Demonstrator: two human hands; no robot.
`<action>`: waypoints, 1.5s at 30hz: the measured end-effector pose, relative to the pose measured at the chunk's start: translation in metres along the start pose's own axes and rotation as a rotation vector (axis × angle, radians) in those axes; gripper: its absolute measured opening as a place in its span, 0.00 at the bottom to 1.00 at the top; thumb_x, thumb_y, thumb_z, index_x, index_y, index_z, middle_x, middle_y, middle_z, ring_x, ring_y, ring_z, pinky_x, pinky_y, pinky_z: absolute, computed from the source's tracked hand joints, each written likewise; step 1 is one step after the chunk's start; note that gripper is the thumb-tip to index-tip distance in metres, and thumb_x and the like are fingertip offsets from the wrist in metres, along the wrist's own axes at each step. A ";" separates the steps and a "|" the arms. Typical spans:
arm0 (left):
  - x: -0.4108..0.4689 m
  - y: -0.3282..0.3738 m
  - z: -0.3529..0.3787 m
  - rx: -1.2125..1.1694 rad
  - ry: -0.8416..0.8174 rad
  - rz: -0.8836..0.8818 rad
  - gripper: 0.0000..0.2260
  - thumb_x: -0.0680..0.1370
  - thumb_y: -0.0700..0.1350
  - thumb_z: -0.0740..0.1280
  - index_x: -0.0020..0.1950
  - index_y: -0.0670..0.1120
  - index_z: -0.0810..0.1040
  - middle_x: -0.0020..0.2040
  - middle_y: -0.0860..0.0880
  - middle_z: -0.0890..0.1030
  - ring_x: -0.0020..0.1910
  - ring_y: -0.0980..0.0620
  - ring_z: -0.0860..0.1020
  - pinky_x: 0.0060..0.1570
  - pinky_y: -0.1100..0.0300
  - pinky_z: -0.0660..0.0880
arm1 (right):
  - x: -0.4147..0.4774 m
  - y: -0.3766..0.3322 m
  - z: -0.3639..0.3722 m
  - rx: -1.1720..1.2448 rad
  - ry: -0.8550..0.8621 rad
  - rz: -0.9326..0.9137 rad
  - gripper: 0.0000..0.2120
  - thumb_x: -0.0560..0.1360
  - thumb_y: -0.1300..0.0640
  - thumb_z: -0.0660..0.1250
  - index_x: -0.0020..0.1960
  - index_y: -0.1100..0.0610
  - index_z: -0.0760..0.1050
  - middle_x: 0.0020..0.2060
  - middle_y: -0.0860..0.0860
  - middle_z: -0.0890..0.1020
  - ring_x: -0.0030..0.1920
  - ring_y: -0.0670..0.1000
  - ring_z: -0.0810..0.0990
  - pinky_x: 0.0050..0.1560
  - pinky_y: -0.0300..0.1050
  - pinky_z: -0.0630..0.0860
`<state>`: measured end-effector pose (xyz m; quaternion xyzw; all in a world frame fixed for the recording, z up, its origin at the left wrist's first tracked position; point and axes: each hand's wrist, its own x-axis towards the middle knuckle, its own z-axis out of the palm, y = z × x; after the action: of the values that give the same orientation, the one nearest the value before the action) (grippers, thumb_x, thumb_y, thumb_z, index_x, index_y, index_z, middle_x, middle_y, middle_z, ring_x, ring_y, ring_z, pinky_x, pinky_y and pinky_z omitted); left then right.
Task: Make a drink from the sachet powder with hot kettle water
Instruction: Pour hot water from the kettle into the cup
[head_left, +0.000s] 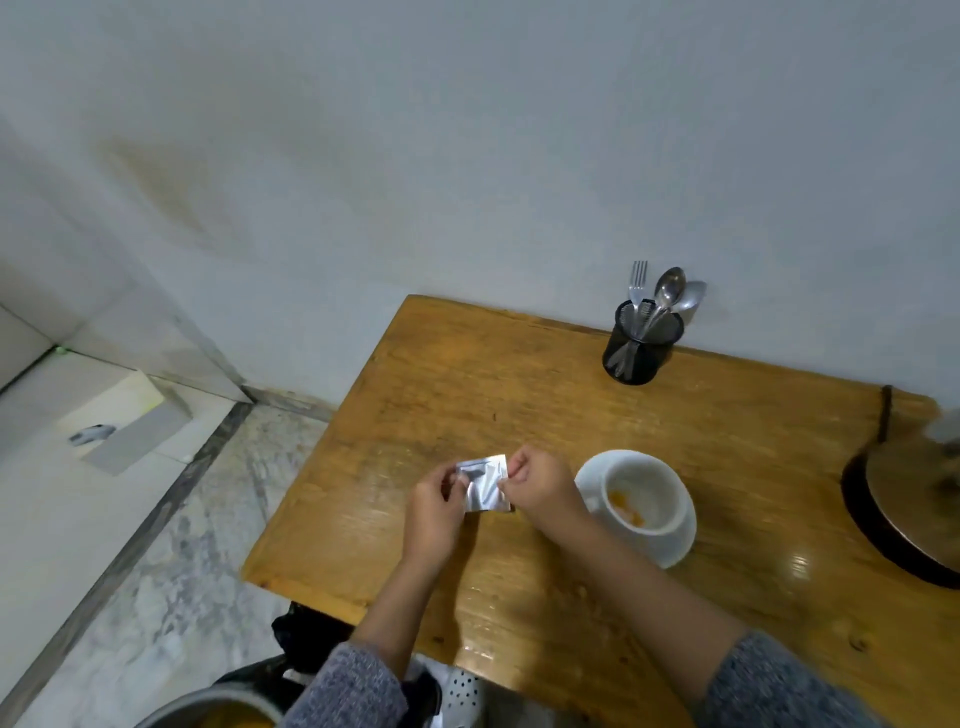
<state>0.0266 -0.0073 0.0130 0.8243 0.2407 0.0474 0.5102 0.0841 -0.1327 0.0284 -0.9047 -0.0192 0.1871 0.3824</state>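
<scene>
A small silver sachet (485, 483) is held over the wooden table (467, 395), pinched on its left side by my left hand (436, 506) and on its right side by my right hand (540, 486). Just to the right stands a white cup (647, 493) on a white saucer (675, 551); orange powder lies in the bottom of the cup. At the right edge of the view sits a dark round kettle base with a metallic kettle body (904, 504), blurred and partly cut off.
A black mesh holder (641, 345) with a fork and spoons stands at the back of the table by the wall. A metal pot (208, 712) with orange content sits low at the left, on the floor side. Marble floor lies left of the table.
</scene>
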 end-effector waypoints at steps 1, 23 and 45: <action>-0.001 -0.004 -0.002 0.036 -0.010 -0.008 0.09 0.76 0.39 0.63 0.53 0.41 0.79 0.40 0.46 0.80 0.41 0.49 0.78 0.40 0.60 0.69 | 0.001 0.002 0.008 -0.011 -0.008 0.002 0.15 0.66 0.60 0.69 0.29 0.48 0.66 0.30 0.47 0.76 0.40 0.55 0.80 0.41 0.44 0.76; -0.015 -0.032 0.006 0.492 -0.181 0.121 0.13 0.73 0.35 0.62 0.58 0.41 0.71 0.61 0.41 0.71 0.59 0.42 0.72 0.56 0.50 0.73 | -0.030 0.032 0.029 -0.413 -0.126 -0.457 0.11 0.74 0.64 0.57 0.52 0.64 0.74 0.55 0.59 0.75 0.54 0.59 0.74 0.51 0.52 0.73; -0.061 0.049 0.118 -0.039 -0.071 0.182 0.09 0.79 0.40 0.54 0.47 0.41 0.74 0.45 0.41 0.77 0.45 0.43 0.74 0.43 0.52 0.68 | -0.157 0.198 -0.346 0.278 1.358 0.132 0.13 0.79 0.60 0.57 0.59 0.61 0.75 0.58 0.59 0.78 0.62 0.57 0.73 0.55 0.33 0.62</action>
<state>0.0289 -0.1491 0.0093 0.8337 0.1458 0.0689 0.5281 0.0392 -0.5372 0.1615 -0.7632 0.3036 -0.3966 0.4098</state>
